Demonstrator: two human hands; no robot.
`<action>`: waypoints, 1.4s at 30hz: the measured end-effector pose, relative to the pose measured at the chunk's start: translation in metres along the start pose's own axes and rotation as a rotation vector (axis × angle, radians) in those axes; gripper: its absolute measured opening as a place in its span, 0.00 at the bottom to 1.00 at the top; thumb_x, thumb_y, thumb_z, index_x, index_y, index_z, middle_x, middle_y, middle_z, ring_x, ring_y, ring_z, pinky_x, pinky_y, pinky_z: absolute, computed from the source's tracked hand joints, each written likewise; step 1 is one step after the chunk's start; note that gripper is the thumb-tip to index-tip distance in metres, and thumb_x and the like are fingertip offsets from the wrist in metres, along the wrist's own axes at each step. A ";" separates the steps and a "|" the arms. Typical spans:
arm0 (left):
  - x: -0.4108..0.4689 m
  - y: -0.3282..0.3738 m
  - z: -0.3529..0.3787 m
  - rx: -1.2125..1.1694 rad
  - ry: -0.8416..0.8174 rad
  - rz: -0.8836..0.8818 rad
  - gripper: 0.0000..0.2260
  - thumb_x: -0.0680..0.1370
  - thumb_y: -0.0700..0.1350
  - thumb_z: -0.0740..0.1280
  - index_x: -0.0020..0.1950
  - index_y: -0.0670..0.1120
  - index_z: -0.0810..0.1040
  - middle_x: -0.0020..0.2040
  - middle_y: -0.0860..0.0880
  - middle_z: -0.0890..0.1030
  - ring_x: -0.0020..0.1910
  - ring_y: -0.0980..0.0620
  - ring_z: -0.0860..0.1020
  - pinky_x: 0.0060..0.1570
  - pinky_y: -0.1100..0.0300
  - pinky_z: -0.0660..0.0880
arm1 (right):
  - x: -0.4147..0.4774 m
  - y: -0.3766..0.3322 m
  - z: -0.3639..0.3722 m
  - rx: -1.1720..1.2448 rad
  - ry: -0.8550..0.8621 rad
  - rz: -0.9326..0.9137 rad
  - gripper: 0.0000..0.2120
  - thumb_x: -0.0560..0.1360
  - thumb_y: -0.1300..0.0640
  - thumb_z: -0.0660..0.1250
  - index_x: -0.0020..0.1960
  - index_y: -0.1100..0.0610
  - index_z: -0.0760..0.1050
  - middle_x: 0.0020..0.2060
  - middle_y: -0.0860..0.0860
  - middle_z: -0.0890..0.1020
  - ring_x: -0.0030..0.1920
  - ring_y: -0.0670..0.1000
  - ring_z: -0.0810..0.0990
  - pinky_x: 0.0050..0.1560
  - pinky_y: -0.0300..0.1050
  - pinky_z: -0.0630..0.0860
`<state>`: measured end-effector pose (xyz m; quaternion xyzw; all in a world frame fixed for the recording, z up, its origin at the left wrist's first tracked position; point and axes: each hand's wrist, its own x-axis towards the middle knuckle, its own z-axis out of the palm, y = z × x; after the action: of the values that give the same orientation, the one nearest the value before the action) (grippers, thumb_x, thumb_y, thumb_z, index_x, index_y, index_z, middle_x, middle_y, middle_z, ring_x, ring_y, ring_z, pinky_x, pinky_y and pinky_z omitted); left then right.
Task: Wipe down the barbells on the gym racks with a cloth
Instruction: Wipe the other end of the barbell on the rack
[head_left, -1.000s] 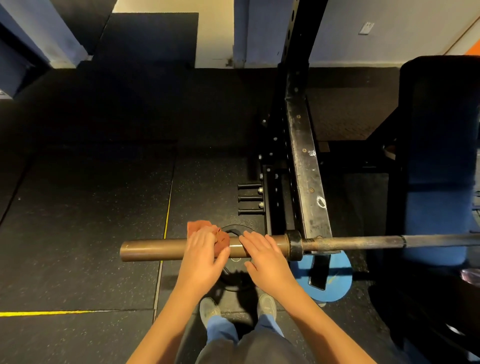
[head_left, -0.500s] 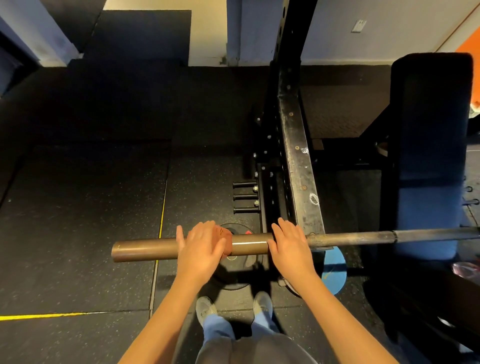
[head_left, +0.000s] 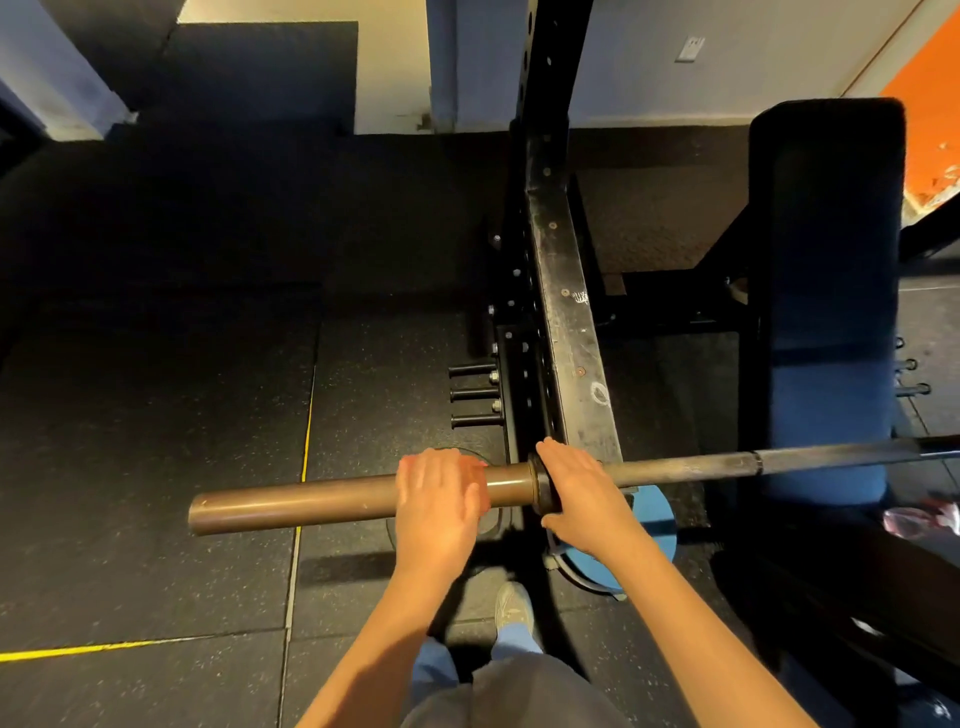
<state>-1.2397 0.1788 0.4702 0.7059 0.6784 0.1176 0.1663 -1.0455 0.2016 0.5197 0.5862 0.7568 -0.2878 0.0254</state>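
1. Black rubber floor (head_left: 156, 415), speckled, with a yellow line (head_left: 307, 426) running near to far on the left.
2. Black rack beam (head_left: 566, 338), scuffed, running from the far wall toward the person at centre.
3. Padded bench (head_left: 826, 312), black and blue, at the right.
4. Barbell (head_left: 311, 501): lies left to right across the near part of the scene, crossing the near end of the rack beam. Its bronze sleeve points left and its dark shaft runs off the right edge.
5. Blue weight plate (head_left: 652, 525), on the floor under the barbell, beside the rack's foot.
6. Left hand (head_left: 441, 499): laid over the sleeve near the collar, fingers curled over the far side, holding the cloth against the metal.
7. Right hand (head_left: 582, 499): grasping the barbell at the collar, fingers over the top, thumb on the near side.
8. Three storage pegs (head_left: 472, 395), jutting left from the rack.
9. Pale shoe (head_left: 514, 605), near the rack's foot.
10. Cloth (head_left: 483, 464): reddish, almost wholly hidden under the left hand; only a sliver shows.
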 end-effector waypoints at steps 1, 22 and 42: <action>-0.001 0.014 0.005 0.001 -0.023 0.032 0.09 0.74 0.49 0.57 0.51 0.53 0.73 0.47 0.56 0.70 0.50 0.51 0.69 0.59 0.51 0.65 | 0.000 -0.001 0.001 0.000 0.016 -0.001 0.34 0.72 0.61 0.72 0.73 0.55 0.61 0.69 0.52 0.68 0.69 0.52 0.65 0.69 0.41 0.60; -0.003 0.026 0.017 -0.001 -0.107 0.207 0.22 0.77 0.51 0.55 0.70 0.45 0.69 0.64 0.50 0.73 0.68 0.47 0.67 0.71 0.45 0.58 | 0.010 0.007 0.002 -0.070 0.059 -0.072 0.32 0.70 0.58 0.75 0.70 0.55 0.67 0.66 0.51 0.73 0.67 0.52 0.68 0.68 0.40 0.58; -0.026 -0.038 -0.001 0.091 0.025 -0.214 0.16 0.77 0.49 0.60 0.63 0.46 0.73 0.63 0.47 0.72 0.68 0.45 0.66 0.67 0.45 0.62 | 0.012 -0.034 0.059 -0.245 0.326 -0.085 0.30 0.58 0.59 0.78 0.60 0.62 0.78 0.55 0.56 0.81 0.61 0.60 0.78 0.69 0.58 0.60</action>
<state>-1.2760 0.1543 0.4577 0.6346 0.7566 0.0771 0.1373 -1.0975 0.1799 0.4796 0.5852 0.8043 -0.0956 -0.0384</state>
